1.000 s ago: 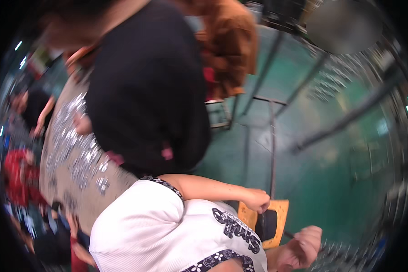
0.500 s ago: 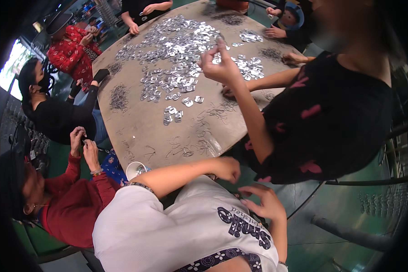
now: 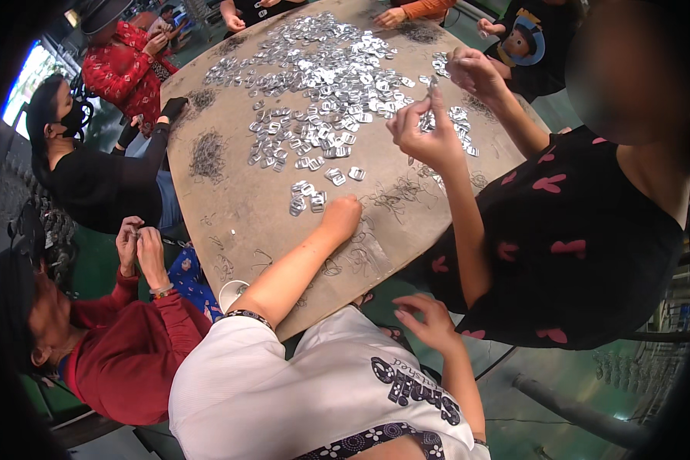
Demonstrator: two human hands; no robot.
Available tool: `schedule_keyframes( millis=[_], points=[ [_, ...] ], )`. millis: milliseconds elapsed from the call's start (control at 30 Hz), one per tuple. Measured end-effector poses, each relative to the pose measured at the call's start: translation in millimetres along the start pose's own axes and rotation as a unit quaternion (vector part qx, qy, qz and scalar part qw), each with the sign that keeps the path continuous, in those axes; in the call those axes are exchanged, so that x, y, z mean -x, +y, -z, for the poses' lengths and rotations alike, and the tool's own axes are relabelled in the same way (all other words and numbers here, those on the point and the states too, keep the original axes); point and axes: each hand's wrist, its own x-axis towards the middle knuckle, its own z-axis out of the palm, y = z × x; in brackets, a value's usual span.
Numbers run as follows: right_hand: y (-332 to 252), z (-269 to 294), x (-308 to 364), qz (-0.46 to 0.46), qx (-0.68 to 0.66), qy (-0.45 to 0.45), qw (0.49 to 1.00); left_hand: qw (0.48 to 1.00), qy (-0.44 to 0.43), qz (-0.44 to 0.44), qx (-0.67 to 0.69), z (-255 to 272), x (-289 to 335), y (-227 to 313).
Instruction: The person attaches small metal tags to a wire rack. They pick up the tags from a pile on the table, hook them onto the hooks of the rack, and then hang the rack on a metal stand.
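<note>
My left hand (image 3: 342, 218) rests on the table (image 3: 230, 207), its fingers curled under and hidden from above. What they may hold cannot be made out. Just beyond it lie a small cluster of silver metal buckles (image 3: 307, 198) and two or three more single ones. Thin dark bent wire pieces (image 3: 391, 195) are scattered beside that hand. My right hand (image 3: 428, 322) hovers over my lap, below the table's near edge. Its fingers are loosely bent and apart, and I see nothing in them.
A large pile of silver buckles (image 3: 322, 84) covers the table's middle. A heap of dark wire pieces (image 3: 207, 156) lies to the left. At the near left corner a white cup (image 3: 232, 293) is partly behind my forearm. Co-workers sit close on both sides, one's raised hand (image 3: 429, 138) above the table.
My left hand has moved from above my lap forward and left onto the table, near the small buckle cluster. My right hand has shifted slightly. The neighbour at right now has both hands raised.
</note>
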Motion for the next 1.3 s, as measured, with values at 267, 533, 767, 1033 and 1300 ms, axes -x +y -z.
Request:
schedule_keyframes(
  millis=[267, 533, 767, 1033, 1300],
  points=[
    [12, -10, 9, 0.012, -0.020, 0.050, 0.998, 0.987, 0.009, 0.115, 0.112, 29, -4, -19],
    [10, -12, 11, -0.015, -0.058, 0.047, 0.997, 0.997, 0.062, 0.037, 0.017, 27, 27, -64],
    [24, -18, 9, 0.007, -0.101, 0.060, 0.993, 0.945, 0.008, 0.215, 0.247, 54, 33, -56],
    [0, -17, -3, -0.133, -0.313, 0.056, 0.939, 0.753, -0.361, 0.072, 0.546, 71, 57, 43],
    [37, 0, 63, -0.235, -0.364, 0.204, 0.878, 0.788, -0.305, -0.206, 0.493, 56, 63, 149]
  ],
)
